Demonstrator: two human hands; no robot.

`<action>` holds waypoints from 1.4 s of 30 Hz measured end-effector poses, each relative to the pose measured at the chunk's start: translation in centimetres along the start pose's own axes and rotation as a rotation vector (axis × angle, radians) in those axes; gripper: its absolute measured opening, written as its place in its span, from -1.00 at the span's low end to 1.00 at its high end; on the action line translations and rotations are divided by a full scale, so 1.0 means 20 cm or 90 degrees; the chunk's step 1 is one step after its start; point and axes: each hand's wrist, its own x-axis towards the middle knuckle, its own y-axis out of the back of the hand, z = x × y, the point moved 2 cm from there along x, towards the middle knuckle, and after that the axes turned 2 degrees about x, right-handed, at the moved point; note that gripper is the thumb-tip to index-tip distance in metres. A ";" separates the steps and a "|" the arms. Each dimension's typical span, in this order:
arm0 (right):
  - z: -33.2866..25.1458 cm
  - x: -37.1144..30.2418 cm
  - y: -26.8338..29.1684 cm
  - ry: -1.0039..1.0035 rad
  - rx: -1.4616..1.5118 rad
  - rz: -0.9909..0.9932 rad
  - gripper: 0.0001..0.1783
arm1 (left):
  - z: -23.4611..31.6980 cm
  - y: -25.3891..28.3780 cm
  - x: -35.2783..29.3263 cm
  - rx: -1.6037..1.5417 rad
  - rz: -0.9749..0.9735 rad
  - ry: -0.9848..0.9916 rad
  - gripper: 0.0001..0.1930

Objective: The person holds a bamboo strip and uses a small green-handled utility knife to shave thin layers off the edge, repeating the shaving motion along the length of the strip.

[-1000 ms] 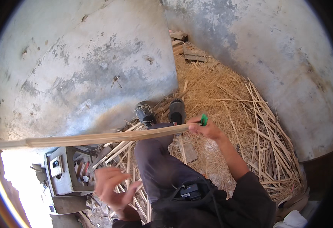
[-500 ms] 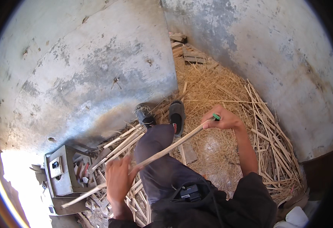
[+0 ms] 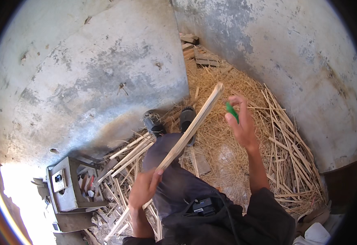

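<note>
My left hand (image 3: 144, 188) is closed around a long pale wooden strip (image 3: 190, 132), which looks like split bamboo. The strip slants up and away across my leg, and its lower end comes out below the hand. Apart from the strip's far end, on its right, is my right hand (image 3: 246, 128). Its fingers are curled, with a small bright green piece (image 3: 232, 112) between thumb and fingers; what kind of thing that is cannot be made out.
Loose straw-like shavings (image 3: 227, 90) cover the floor beyond my shoes. Many split strips (image 3: 290, 155) lie along the right wall, and others (image 3: 131, 151) lie left of my leg. A wooden stool-like frame (image 3: 66, 188) stands at left. Walls (image 3: 105, 73) rise close ahead.
The strip has swung steeper, its far end rising away from my right hand, which held it before. My left hand has shifted right with the strip; my right hand has come off it, still with the green piece.
</note>
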 end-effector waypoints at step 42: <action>-0.32 -0.26 -0.21 0.339 -0.182 -0.028 -0.63 | 0.22 -0.18 -0.11 -0.105 0.138 0.068 -0.55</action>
